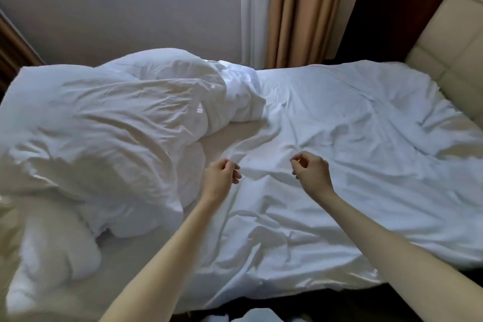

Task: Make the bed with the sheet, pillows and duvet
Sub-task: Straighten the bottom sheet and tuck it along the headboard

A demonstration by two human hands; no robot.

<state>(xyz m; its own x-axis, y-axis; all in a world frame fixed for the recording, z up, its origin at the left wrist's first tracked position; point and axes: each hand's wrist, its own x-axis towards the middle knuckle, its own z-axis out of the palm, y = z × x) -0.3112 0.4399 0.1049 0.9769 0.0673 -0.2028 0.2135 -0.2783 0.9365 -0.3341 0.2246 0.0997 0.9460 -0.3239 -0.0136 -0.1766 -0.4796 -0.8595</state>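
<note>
A wrinkled white sheet (352,138) covers the right and middle of the bed, its loose edge running past my left hand. To the left, the white duvet (104,125) lies bunched in a heap. A soft white lump, perhaps a pillow (55,251), sits at the near left corner. My left hand (220,174) hovers at the sheet's edge with its fingers loosely curled and nothing visibly between them. My right hand (312,171) hangs over the sheet a short way to the right, also loosely curled, with thumb and forefinger slightly apart.
A strip of bare cream mattress (224,133) shows between duvet and sheet. A padded cream headboard (454,42) stands at the right. Tan curtains (300,8) and a grey wall under a window (117,8) lie beyond the far side. Something white (261,316) sits at the bottom edge.
</note>
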